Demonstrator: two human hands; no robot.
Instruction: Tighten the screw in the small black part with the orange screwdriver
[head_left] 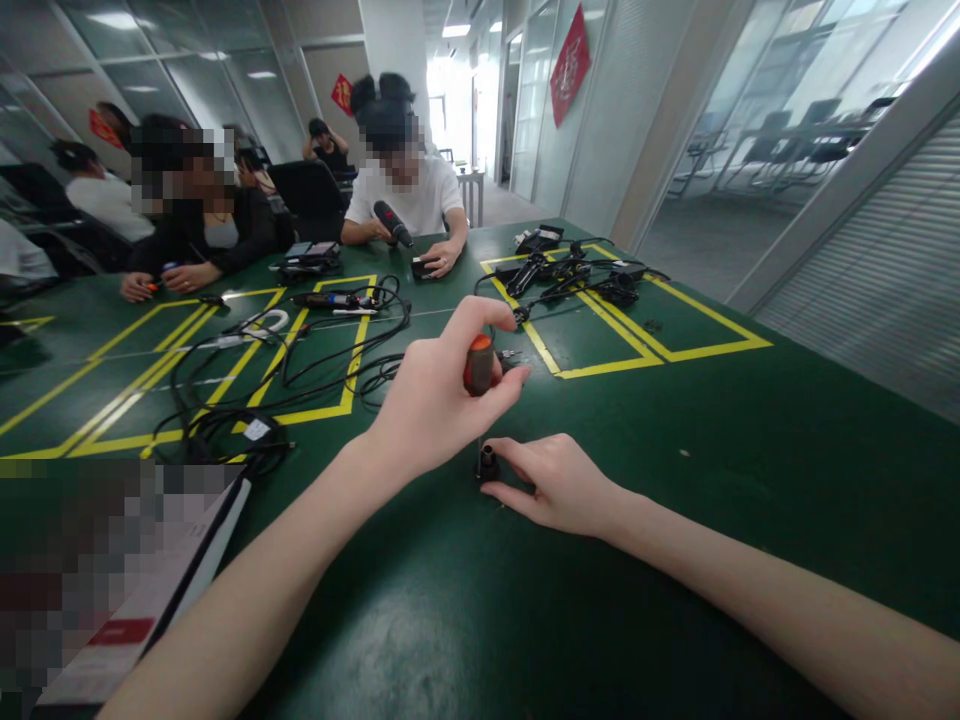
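Note:
My left hand [442, 395] is closed around the orange and dark handle of a screwdriver [478, 366], which stands upright with its shaft pointing down. Below it, a small black part with a round socket-like top [488, 462] rests on the green table [600, 600]. The thumb and fingers of my right hand [562, 483] pinch this part from its right side. The screwdriver's tip meets or comes close to the part; exactly where it touches is hidden.
Black cables [225, 420] lie coiled at left, near a laptop-like item [195, 560]. More adapters and cables [570, 275] sit inside yellow tape marks [712, 352] at right. Across the table, one person [412, 195] holds a power drill [393, 224]; another person [202, 230] sits further left.

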